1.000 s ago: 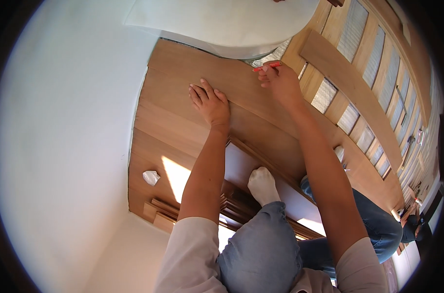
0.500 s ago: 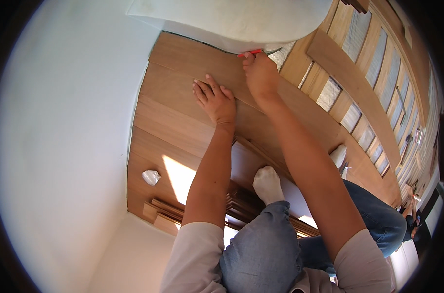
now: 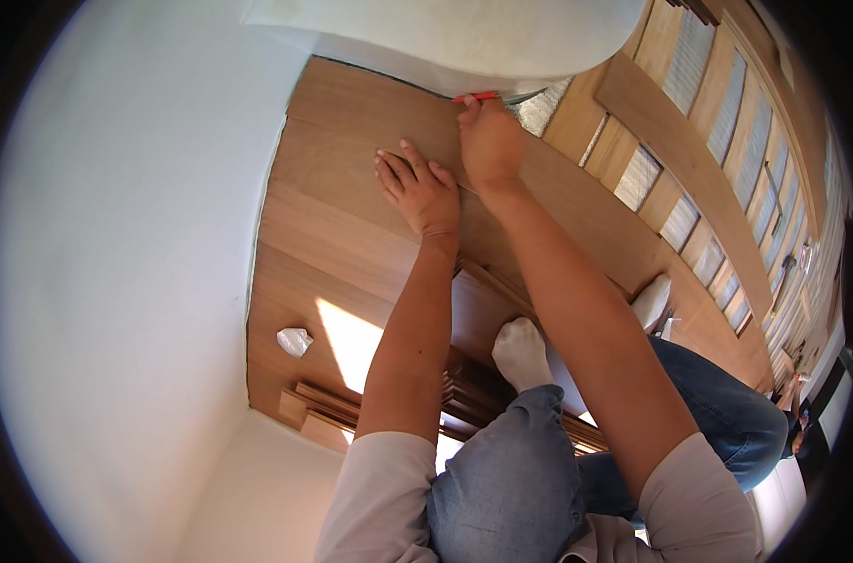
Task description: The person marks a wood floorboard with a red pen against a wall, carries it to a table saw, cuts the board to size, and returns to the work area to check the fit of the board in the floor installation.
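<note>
My right hand is closed around a slim red pencil. It holds the pencil at the far edge of a brown wooden floorboard, where the board meets the base of a white curved wall. Only part of the pencil shows; which end is its point I cannot make out for certain. Lower and to the left, my left hand lies flat on the boards with its fingers spread, holding nothing.
A plain white wall borders the boards at left. Open wooden battens with silvery sheeting between them stretch right, a long loose plank across them. Stacked planks and a crumpled white wrapper lie nearer me.
My right hand has slid slightly left along the board's far edge with the pencil. My left hand stays pressed on the boards; the whole view has shifted a little.
</note>
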The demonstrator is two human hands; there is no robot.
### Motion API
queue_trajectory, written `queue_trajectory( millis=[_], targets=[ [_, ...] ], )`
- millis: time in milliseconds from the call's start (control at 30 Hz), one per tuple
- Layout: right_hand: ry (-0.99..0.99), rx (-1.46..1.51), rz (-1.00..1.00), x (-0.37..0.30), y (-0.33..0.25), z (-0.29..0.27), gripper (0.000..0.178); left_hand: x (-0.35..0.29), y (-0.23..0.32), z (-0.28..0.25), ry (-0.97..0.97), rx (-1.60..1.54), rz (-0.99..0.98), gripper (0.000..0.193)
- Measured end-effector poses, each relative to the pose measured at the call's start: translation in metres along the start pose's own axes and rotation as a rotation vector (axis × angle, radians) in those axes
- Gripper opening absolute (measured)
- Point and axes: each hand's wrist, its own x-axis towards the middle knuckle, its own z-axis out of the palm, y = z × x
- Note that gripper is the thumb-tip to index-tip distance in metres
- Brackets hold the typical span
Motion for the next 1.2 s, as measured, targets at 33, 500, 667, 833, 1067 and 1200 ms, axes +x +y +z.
queue_trajectory(
  millis=[33, 500, 667, 833, 1067, 1200],
  targets=[
    [0.009, 0.000, 0.015, -0.001, -0.001, 0.001, 0.027, 0.000, 0.000, 0.000, -0.011, 0.012, -0.002, 0.053],
    [0.119, -0.145, -0.056, 0.003, 0.011, 0.021, 0.024, 0.002, 0.000, -0.002, -0.019, 0.027, 0.027, 0.055],
    [0.057, -0.250, -0.035, 0.003, 0.006, 0.015, 0.029, 0.000, -0.002, -0.004, -0.034, 0.017, 0.006, 0.054],
    [0.070, -0.188, -0.062, 0.013, 0.032, 0.000, 0.030, 0.001, 0.001, -0.003, -0.031, -0.005, 0.007, 0.054],
    [0.083, -0.434, -0.126, 0.049, 0.074, -0.049, 0.030, 0.002, 0.002, -0.002, 0.008, 0.018, 0.003, 0.051],
    [0.061, -0.334, -0.138, 0.051, 0.068, -0.080, 0.029, 0.003, 0.004, -0.002, 0.016, 0.018, 0.014, 0.051]
  ],
)
